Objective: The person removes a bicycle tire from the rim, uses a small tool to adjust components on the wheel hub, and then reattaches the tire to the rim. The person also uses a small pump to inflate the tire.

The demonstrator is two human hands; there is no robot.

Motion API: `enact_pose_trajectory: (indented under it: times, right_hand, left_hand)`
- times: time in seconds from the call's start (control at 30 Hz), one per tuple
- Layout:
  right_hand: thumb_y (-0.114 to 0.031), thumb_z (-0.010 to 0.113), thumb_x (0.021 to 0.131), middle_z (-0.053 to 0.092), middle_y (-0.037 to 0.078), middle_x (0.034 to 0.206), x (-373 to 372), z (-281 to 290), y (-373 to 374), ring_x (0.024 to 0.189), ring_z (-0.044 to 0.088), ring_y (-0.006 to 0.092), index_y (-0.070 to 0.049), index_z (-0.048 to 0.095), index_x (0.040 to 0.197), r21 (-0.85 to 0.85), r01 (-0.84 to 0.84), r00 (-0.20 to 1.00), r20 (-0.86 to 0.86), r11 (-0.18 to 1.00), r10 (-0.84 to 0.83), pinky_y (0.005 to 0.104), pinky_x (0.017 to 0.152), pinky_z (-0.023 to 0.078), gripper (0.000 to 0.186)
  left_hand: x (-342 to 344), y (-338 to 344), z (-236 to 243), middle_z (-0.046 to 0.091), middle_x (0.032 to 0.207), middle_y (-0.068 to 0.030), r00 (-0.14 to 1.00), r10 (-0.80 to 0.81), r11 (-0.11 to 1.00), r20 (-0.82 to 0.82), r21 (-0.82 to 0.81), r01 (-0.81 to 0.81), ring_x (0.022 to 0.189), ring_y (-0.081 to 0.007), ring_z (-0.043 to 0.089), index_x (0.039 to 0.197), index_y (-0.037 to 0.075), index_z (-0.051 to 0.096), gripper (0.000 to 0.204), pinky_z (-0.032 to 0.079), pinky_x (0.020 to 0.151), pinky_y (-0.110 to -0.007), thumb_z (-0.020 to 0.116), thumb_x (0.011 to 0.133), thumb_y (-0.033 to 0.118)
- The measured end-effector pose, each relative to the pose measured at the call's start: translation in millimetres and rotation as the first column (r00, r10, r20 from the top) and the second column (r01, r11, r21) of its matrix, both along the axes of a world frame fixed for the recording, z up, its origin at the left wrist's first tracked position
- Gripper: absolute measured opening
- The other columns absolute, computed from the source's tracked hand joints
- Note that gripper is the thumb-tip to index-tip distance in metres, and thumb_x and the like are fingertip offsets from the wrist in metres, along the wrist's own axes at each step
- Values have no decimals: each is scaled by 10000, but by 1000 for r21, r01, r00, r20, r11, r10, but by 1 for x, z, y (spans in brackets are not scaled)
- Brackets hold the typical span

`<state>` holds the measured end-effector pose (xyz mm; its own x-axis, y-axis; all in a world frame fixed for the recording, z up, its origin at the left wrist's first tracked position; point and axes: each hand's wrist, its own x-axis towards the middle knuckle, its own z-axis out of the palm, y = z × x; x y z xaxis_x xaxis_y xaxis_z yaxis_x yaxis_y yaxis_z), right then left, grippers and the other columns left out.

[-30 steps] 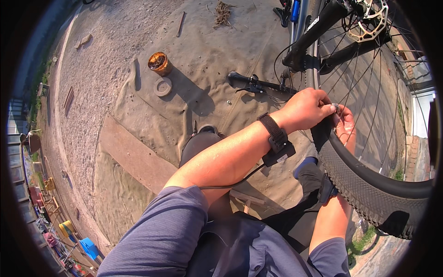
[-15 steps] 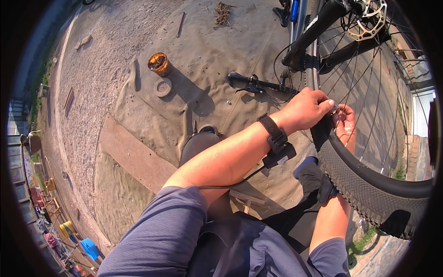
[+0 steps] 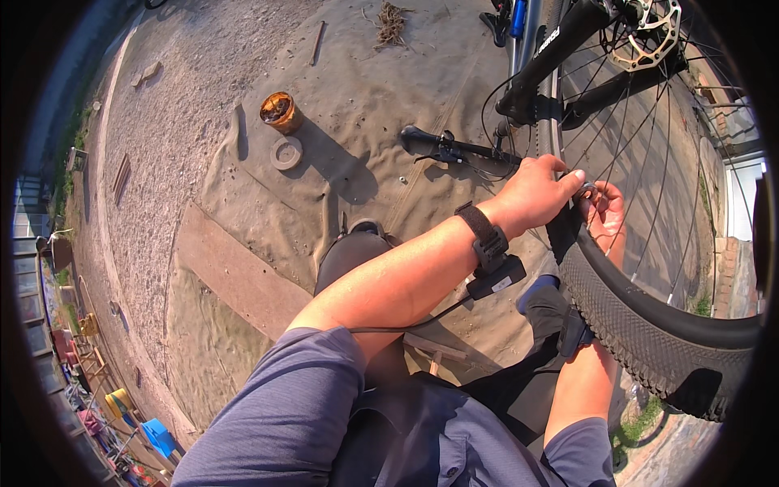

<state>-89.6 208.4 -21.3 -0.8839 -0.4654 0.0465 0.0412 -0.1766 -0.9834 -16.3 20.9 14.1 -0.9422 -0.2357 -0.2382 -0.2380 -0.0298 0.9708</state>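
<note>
Both hands — left hand [image 3: 537, 191], right hand [image 3: 607, 217] — pinch the wheel rim [image 3: 568, 213] between them

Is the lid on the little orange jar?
No, the orange jar stands open on the cloth, and its round lid lies beside it.

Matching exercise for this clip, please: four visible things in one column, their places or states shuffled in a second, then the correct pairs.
1. open tin
2. round lid
3. knobby tyre
4. brake disc

a. flat on the ground cloth beside the tin
b. at the wheel's hub, top of the picture
c. between both hands
d. upright on the cloth, rusty brown inside

Pairs: 1-d, 2-a, 3-c, 4-b
</note>
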Motion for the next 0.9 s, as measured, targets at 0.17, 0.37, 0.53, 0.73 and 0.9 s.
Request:
enact_pose_trajectory:
  times: [0.17, 0.37, 0.53, 0.73, 0.9]
  right_hand:
    - [26, 619, 1049, 681, 35, 1092, 4, 7, -3, 991, 640, 87, -50, 556, 1327, 0, -10, 1000, -16, 1000, 10, 232, 909, 499, 295]
    - [37, 606, 1051, 674, 38, 1076, 3, 8, -3, 972, 634, 83, -46, 553, 1326, 49, -16, 997, -71, 999, 19, 230, 893, 497, 292]
    - [42, 622, 1039, 659, 36, 1071, 0, 5, 0, 967, 628, 88, -60, 545, 1313, 45, -14, 994, -103, 999, 18, 240, 895, 500, 302]
    - [50, 653, 1016, 642, 33, 1101, 8, 16, -1, 996, 617, 93, -97, 536, 1268, 94, 34, 996, -91, 995, -25, 258, 906, 508, 315]
    - [41, 676, 1004, 654, 21, 1089, 4, 9, 1, 987, 613, 85, -85, 557, 1222, 21, 12, 996, -84, 1000, -10, 247, 910, 500, 279]
  left_hand:
    - [0, 3, 2, 692, 1269, -220, 991, 73, 990, 110, 109, -85, 1082, -231, 702, 1544, -99, 407, 884, 572, 910, -342, 713, 962, 491]
    - [0, 1, -1, 586, 1427, -333, 991, 18, 967, 132, 250, -51, 1287, -349, 637, 1528, -136, 390, 895, 527, 1063, -397, 709, 986, 501]
    - [5, 0, 8, 618, 1382, -323, 992, -7, 972, 126, 235, -23, 1270, -339, 645, 1505, -156, 402, 897, 535, 1041, -399, 710, 984, 506]
    - [5, 1, 2, 637, 1349, -318, 993, -5, 973, 121, 231, -24, 1239, -338, 659, 1469, -161, 448, 873, 543, 1023, -404, 703, 983, 518]
    - [4, 1, 1, 642, 1331, -323, 993, -16, 972, 116, 233, -11, 1225, -342, 664, 1445, -170, 470, 872, 548, 1010, -408, 705, 977, 528]
